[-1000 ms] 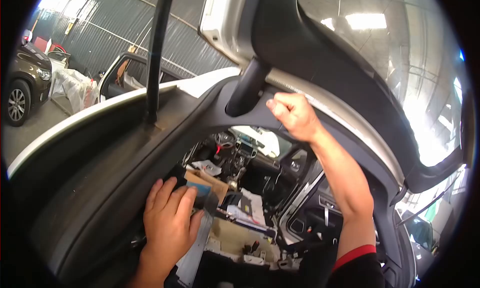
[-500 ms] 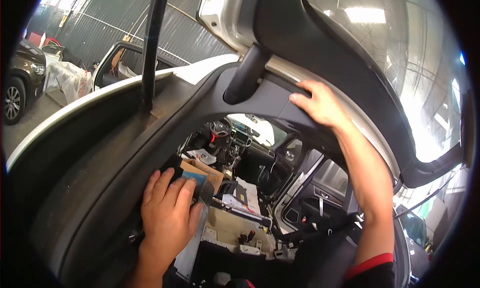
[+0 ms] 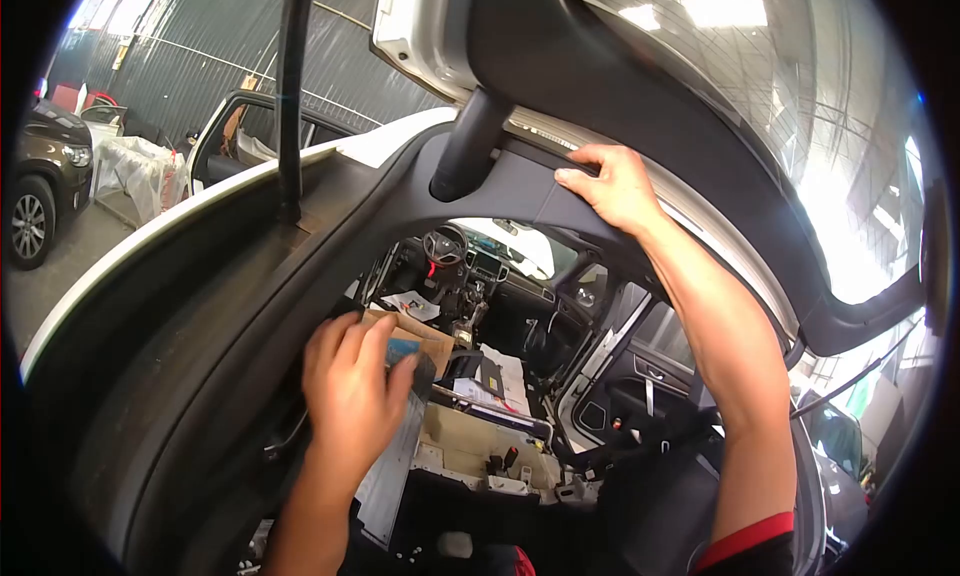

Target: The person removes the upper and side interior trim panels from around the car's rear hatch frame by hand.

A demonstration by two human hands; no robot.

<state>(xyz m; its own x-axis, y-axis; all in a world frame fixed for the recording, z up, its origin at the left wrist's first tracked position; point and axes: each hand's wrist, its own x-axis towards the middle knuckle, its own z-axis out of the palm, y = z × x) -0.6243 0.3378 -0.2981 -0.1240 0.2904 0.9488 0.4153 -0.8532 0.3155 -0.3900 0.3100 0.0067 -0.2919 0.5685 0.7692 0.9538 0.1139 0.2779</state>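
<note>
My right hand (image 3: 618, 188) is at the upper edge of the dark trim (image 3: 520, 191) along the top of the car's rear opening. Its thumb lies on the trim's face and its fingers reach over the edge, beside the hinge cover (image 3: 472, 146). Lower left, my left hand (image 3: 352, 386) is slightly blurred, its fingers apart and holding nothing, near the dark side pillar trim (image 3: 235, 326). Just beyond its thumb are a cardboard box (image 3: 432, 344) and a blue item (image 3: 402, 349).
The raised tailgate (image 3: 640, 86) hangs overhead, and a black strut (image 3: 290, 106) rises at the left. Inside are a steering wheel (image 3: 444, 246) and an exposed beige floor section (image 3: 460, 441). A brown car (image 3: 50, 176) stands at the far left.
My right hand has gone from a closed shape to reaching over the trim edge. My left hand has come off the side trim and moved slightly right. The view has shifted.
</note>
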